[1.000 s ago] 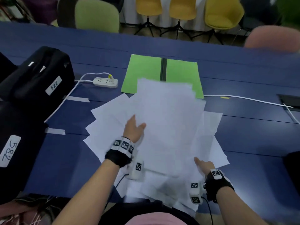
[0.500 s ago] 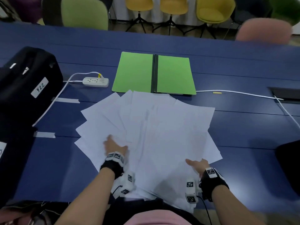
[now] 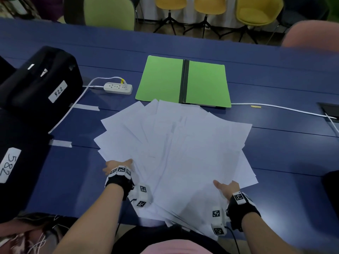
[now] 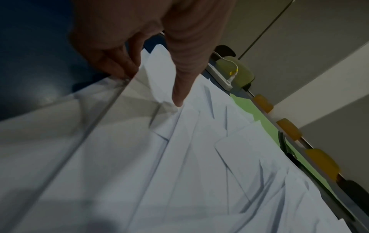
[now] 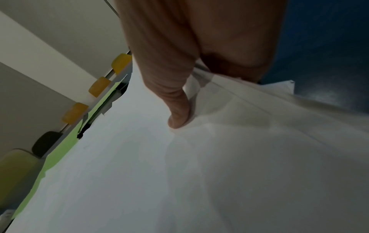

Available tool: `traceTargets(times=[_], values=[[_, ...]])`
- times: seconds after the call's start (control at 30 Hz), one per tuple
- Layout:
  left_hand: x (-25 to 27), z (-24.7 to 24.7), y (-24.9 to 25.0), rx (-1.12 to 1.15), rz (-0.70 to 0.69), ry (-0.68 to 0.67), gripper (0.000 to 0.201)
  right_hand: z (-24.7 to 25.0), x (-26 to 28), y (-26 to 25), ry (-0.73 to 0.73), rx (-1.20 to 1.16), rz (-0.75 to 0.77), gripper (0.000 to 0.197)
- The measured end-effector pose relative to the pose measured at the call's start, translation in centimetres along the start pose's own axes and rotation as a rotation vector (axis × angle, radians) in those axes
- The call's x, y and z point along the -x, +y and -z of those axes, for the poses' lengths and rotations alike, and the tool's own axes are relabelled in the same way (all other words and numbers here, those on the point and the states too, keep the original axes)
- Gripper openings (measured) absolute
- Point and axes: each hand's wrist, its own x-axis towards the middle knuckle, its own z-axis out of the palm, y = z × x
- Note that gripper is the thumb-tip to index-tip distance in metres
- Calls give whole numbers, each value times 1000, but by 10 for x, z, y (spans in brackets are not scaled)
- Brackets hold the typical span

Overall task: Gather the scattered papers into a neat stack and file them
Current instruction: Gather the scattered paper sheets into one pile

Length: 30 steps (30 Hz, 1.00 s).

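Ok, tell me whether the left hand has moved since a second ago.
Yes. The left hand has pulled back toward the person, away from the green folder, to the papers' left edge.

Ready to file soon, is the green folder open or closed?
Open: the green folder lies flat, both covers spread either side of its dark spine, beyond the papers.

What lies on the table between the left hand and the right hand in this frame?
Only the fanned white papers span the stretch between the left hand and right hand; the head view shows this.
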Motion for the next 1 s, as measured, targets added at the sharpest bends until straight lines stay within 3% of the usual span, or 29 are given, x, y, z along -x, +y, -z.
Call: traceTargets(times=[0.17,0.3,0.4,0.53,0.7,0.83,0.97,1.0], values=[[11,-9,12,-35,88,32,78,0,-1,2,-20,54,-5,73],[5,-15,12,100,128,-11,81,0,0,1,-21,56,-27,82],[-4,-12,7,109,89,-45,77,1,1,-1,-16,62,-35,75],[-9,-8,3,56,-17,-74,77,-1,4,-6,-4,45,-52,80],[11,0,15,-54,-46,-60,63,-2,3,-7,-8,35,-75,89],[1,5,15,33,-2,-161,79,0,-3,-5,-12,40,-94,86],[-5,3,8,155,-37,-210,26,1,-4,-4,-4,25,-77,76],[-4,2,7,163,-56,-225,21,0,-4,-4,-4,26,-73,78]])
